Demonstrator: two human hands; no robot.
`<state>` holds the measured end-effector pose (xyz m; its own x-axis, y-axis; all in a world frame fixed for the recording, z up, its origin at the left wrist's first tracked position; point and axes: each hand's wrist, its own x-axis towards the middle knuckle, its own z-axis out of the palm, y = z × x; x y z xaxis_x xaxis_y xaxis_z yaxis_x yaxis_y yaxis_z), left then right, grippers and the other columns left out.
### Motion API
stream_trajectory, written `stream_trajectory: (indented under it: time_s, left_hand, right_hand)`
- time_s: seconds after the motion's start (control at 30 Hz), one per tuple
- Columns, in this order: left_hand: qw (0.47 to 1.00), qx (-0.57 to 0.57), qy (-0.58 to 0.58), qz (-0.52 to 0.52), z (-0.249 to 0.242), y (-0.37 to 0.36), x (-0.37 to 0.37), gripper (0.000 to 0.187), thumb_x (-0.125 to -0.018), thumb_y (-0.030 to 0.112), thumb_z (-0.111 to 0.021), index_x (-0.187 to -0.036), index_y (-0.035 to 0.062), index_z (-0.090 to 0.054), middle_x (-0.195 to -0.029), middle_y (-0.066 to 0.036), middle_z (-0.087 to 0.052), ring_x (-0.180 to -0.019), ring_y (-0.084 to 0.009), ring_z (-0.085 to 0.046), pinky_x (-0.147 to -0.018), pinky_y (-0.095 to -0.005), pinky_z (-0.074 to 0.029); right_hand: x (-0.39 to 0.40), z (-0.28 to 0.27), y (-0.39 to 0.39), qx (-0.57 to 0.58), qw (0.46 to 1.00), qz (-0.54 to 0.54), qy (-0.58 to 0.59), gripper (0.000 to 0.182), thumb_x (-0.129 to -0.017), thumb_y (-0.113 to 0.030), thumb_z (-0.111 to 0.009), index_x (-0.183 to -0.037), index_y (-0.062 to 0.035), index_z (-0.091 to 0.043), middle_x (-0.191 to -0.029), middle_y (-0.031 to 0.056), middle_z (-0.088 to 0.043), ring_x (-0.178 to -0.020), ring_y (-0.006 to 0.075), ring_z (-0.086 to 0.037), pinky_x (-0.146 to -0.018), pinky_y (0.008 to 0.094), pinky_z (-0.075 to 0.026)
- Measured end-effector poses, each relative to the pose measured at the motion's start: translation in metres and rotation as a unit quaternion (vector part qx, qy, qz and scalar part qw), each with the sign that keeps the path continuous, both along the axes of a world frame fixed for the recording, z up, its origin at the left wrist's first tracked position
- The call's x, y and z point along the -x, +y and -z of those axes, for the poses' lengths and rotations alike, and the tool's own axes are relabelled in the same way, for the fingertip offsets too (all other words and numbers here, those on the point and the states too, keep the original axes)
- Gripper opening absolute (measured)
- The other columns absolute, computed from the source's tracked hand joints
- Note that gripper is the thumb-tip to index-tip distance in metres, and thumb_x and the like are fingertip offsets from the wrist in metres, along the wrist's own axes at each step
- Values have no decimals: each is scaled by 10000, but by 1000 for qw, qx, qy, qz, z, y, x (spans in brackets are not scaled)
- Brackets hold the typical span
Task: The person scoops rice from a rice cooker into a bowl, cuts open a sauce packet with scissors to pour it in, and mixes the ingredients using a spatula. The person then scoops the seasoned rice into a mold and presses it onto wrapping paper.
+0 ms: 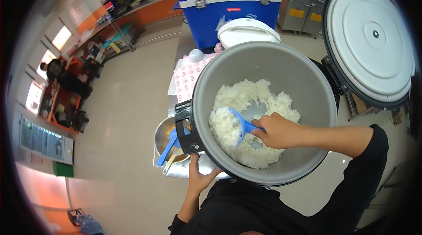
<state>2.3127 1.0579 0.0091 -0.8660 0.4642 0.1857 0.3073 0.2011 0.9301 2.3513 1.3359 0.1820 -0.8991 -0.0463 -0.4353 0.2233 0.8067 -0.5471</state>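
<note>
My right hand (279,130) is closed around the handle of a blue rice scoop (243,126), inside a large rice cooker (307,74). A mound of white rice (225,127) fills the scoop. More cooked rice (246,90) lies around the cooker's grey pot, with bare patches of the bottom showing. The cooker's white lid (373,37) stands open at the right. Below the black side handle (187,127), my left hand (201,178) holds the cooker's outer side, thumb apart from the fingers; its fingertips are partly hidden.
Left of the cooker, a metal bowl (163,128) holds orange-yellow food, a blue scoop (169,147) and a pale-handled utensil (170,164). Printed paper (187,77) and a small white bowl (196,55) lie behind. A blue cooler box (231,11) stands beyond. A person (66,77) is far left.
</note>
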Motion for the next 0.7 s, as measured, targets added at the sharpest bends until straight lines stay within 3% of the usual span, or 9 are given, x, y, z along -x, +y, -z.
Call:
stream_trajectory:
  time_s: [0.1,0.17,0.23,0.27,0.33,0.4,0.43,0.5,0.7]
  left_hand:
    - [1000,-13,-2,5,-15,6,-3,746,-630,206,-851,-1236,-38,-489,-1298,-193,-494,-1217,-314,-452,-1015,-389,-336]
    - [998,37,50,23,-42,5,-5,678,-640,200,-845,-1196,-27,-530,-1286,-189,-505,-1227,-323,-441,-1026,-399,-326]
    - [997,21,72,1,-39,-11,-5,594,-663,169,-825,-1163,-15,-563,-1266,-193,-519,-1229,-335,-439,-1025,-416,-328]
    - [994,19,99,-45,-40,-24,-1,559,-695,155,-799,-1170,-11,-555,-1274,-197,-510,-1231,-342,-436,-1021,-422,-330]
    - [988,12,124,-91,-37,-50,11,524,-727,142,-773,-1176,-6,-547,-1281,-201,-500,-1233,-349,-433,-1017,-428,-333]
    - [956,-46,119,-264,-23,-81,30,444,-800,143,-698,-1186,5,-527,-1296,-205,-478,-1232,-360,-431,-1006,-440,-340]
    - [957,-41,116,-263,-12,-99,40,444,-800,143,-698,-1186,5,-527,-1296,-205,-478,-1232,-360,-431,-1006,-440,-340]
    - [941,102,140,-291,7,-136,59,420,-845,172,-647,-1204,9,-503,-1294,-209,-465,-1229,-365,-429,-1001,-442,-344]
    - [975,171,64,-126,18,-169,91,488,-842,263,-660,-1221,10,-486,-1123,-209,-509,-1018,-352,-546,-859,-409,-444]
  right_hand:
    - [5,-8,2,24,999,33,-3,309,-925,-233,-511,-1112,-15,-625,-666,177,-613,-595,283,-600,-609,403,-469]
    - [-3,-26,1,44,998,42,-18,327,-931,-238,-513,-1137,-3,-609,-661,164,-598,-561,250,-585,-564,379,-459]
    - [-16,-51,-5,98,990,100,0,345,-952,-213,-489,-1192,19,-574,-641,89,-532,-508,143,-504,-498,293,-414]
    - [-22,-62,-10,89,991,100,2,345,-952,-213,-489,-1192,19,-574,-641,89,-532,-508,143,-504,-498,293,-414]
    - [-35,-79,-25,196,962,190,-7,374,-968,-178,-456,-1287,10,-503,-670,29,-473,-493,75,-422,-470,236,-374]
    - [-43,-87,-45,211,951,227,10,387,-968,-167,-446,-1315,4,-474,-683,15,-464,-497,71,-413,-475,227,-370]
    - [-45,-88,-58,233,936,264,25,404,-969,-156,-435,-1342,-2,-444,-696,1,-454,-502,68,-405,-480,217,-366]
    - [-47,-95,-88,250,928,275,36,422,-972,-156,-433,-1365,-2,-409,-715,7,-459,-512,68,-411,-488,217,-373]
    - [-35,-73,-191,364,888,276,57,465,-988,-154,-418,-1413,2,-314,-744,21,-471,-549,72,-450,-529,220,-412]
